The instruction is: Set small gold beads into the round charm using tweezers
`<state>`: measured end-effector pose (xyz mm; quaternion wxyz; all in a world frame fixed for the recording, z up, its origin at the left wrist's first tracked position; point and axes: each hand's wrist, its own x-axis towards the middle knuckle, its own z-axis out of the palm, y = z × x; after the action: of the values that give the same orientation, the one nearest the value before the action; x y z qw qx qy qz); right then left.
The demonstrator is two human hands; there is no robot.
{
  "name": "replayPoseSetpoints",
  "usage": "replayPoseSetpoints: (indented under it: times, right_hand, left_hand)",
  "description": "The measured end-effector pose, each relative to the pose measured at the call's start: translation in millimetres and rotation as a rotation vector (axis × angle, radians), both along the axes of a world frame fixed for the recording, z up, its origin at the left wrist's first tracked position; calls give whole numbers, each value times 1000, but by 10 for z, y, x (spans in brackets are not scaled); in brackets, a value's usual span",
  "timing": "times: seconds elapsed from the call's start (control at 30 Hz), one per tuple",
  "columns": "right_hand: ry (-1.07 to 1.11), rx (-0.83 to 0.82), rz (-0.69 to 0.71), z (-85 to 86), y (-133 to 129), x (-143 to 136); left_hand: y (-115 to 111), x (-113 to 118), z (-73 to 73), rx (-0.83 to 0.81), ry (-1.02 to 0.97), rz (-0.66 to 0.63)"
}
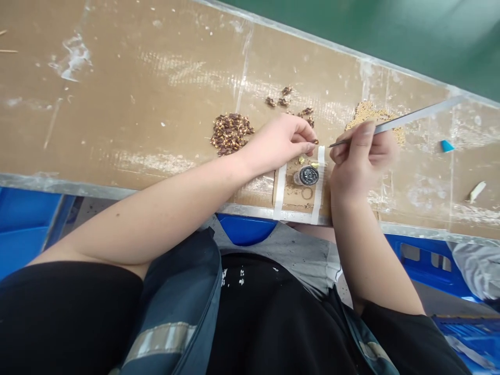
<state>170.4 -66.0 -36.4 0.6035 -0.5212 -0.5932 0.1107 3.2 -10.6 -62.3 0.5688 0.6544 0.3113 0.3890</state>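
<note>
My left hand is pinched around a small dark brown and gold piece, held just above a cardboard pad with two white tape strips. Facing it, my right hand grips metal tweezers, their tip pointing left, a short gap from the piece. On the pad below my fingers sits a small round pot with a dark top, beside little yellow-green bits. A pile of brown and gold pieces lies left of my left hand.
Several loose brown pieces lie beyond my left hand. Small tan beads are spread behind my right hand. A blue piece and a white object lie at the right. The table's near edge runs close to my body.
</note>
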Motion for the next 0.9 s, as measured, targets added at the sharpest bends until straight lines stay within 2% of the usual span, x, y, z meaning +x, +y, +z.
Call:
replayPoseSetpoints:
  times: [0.2,0.33,0.43,0.63,0.9]
  right_hand:
    - [-61,-122,-4,-182,125,129]
    - [-34,-122,19,-186,136,139]
    - [23,-109,31,-151,127,117]
    - [28,-124,47,-112,128,97]
    - [-44,-139,96,-197,134,187]
  left_hand:
    - [-32,-48,158,-54,45,-64]
    - [-87,-60,330,-191,110,-59]
    - [-115,-61,404,-245,148,-64]
    - [-103,-50,380,-231,150,-61]
    - [-91,-44,384,-220,149,-78]
